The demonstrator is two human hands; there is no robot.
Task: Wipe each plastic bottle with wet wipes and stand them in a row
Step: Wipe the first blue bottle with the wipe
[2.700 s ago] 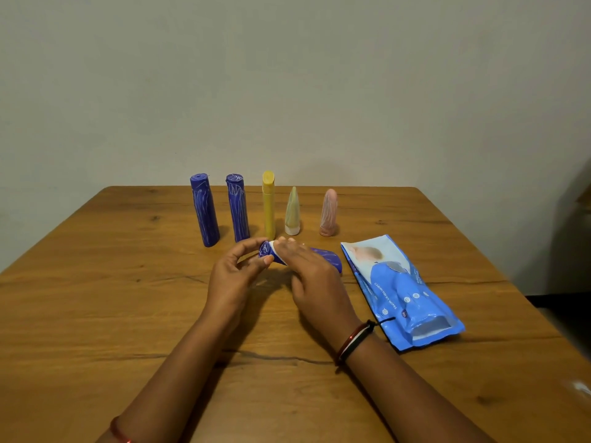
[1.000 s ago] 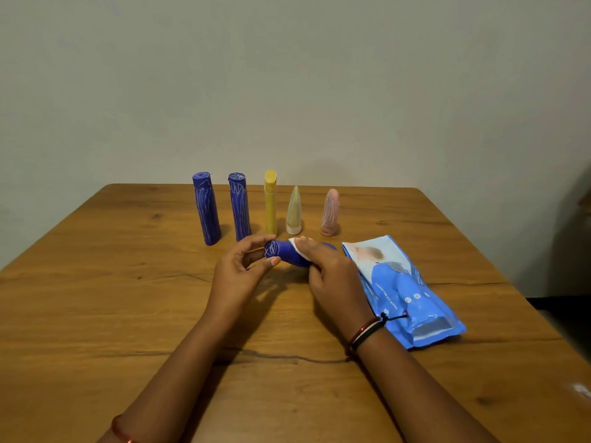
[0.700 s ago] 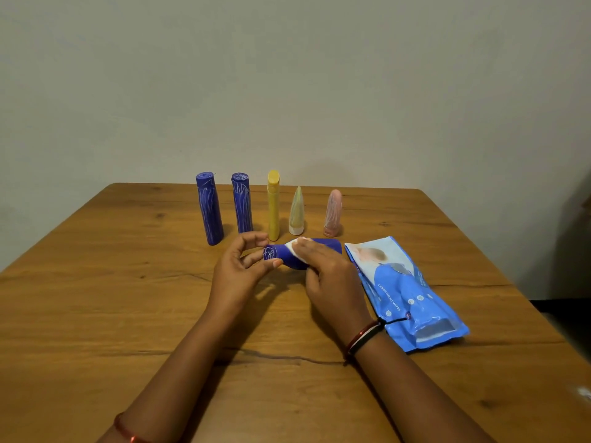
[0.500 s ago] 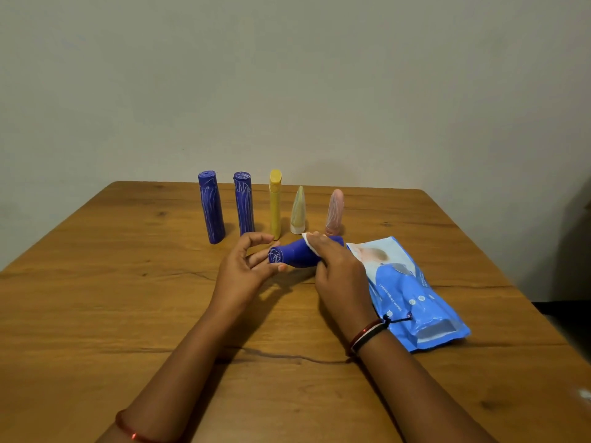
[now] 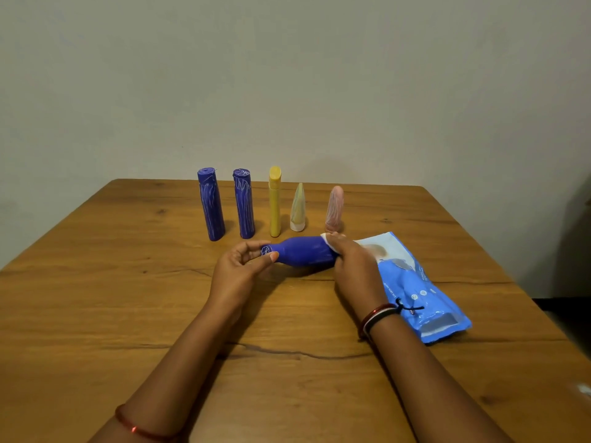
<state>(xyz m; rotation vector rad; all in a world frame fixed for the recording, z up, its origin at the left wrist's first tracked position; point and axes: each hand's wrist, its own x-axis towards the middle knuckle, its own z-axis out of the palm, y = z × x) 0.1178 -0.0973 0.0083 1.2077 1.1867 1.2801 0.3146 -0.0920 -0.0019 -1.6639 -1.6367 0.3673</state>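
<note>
Head view: my left hand (image 5: 238,270) pinches the cap end of the blue bottle (image 5: 300,254), held sideways just above the table (image 5: 96,282); my right hand (image 5: 351,263) grips its other end through a wipe (image 5: 329,241). Writing on the wipes pack (image 5: 415,289) is too small to read.

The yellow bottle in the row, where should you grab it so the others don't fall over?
Probably pinch the yellow bottle near its top, coming from the front and above. It is tall, thin and upright, and its cap stands clear above the short cream tube on one side. A blue bottle stands close on the other side, so a low grip from the side could bump its neighbours.
</note>
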